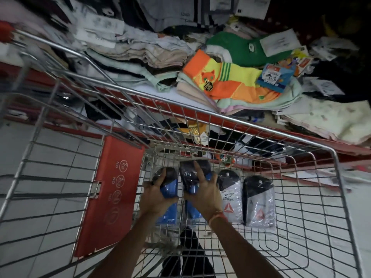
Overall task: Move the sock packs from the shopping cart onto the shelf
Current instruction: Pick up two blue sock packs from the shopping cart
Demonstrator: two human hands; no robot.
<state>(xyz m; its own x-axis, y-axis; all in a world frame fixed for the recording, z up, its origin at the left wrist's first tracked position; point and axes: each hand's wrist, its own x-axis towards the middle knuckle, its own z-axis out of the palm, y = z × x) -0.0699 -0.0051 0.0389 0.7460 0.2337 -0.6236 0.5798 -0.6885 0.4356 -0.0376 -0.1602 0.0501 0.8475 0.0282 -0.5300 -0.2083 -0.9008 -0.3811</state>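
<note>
Grey floor tiles (50, 157) show through the wire shopping cart (291, 197) beneath both hands. Left hand (155, 197) grips one blue-and-black sock pack (170, 183), right hand (203, 194) another (192, 171); just right of them, a white pack (230, 197) reads "Reebok".

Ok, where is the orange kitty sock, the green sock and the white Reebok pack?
Orange cat sock (224, 81), head view, its striped middle.
Green sock (236, 47), head view, its middle.
White Reebok pack (230, 199), head view, its logo.

A red plastic child-seat flap (112, 195) printed with round warning symbols hangs at the near left. Pale grey floor tiles (50, 157) show beyond it. A thin orange thread bracelet (217, 216) sits near the centre, above dark trouser legs (190, 255).
</note>
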